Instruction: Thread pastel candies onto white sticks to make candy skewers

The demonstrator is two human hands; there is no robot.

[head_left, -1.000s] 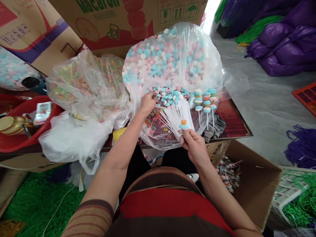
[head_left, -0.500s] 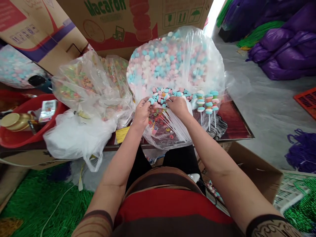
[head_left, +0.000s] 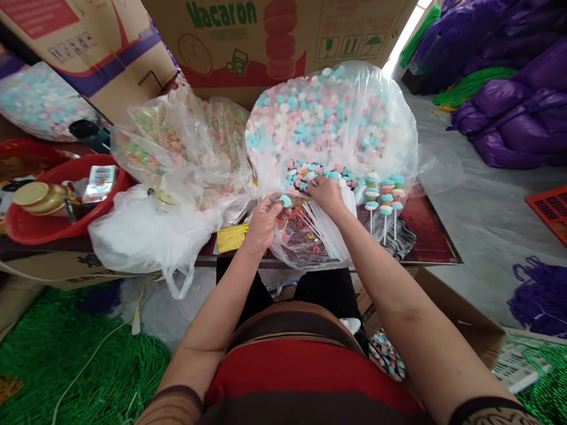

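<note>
My left hand (head_left: 264, 223) is closed, pinching a round pale-blue and white candy (head_left: 286, 201) between thumb and fingertips. My right hand (head_left: 326, 193) reaches to the loose pink, blue and white candies (head_left: 301, 171) at the mouth of a big clear bag (head_left: 328, 112). Its fingers are bent together, and their tips are partly hidden, so what they hold cannot be made out. Below lie white sticks (head_left: 321, 233) on a clear bag of small coloured rings (head_left: 301, 223). Three candy skewers (head_left: 385, 200) with stacked pieces lie to the right.
Bags of orange and green candies (head_left: 177, 141) and a white plastic bag (head_left: 150, 230) lie to the left. Yellow ties (head_left: 233, 238) are near the table edge. A red basin (head_left: 26, 230) holds a gold-lidded jar. A Macaron carton (head_left: 283, 44) stands behind.
My left hand has drawn slightly toward me, away from the right, with the blue candy in its fingers. My right hand stays at the loose candies. The whole view has shifted slightly.
</note>
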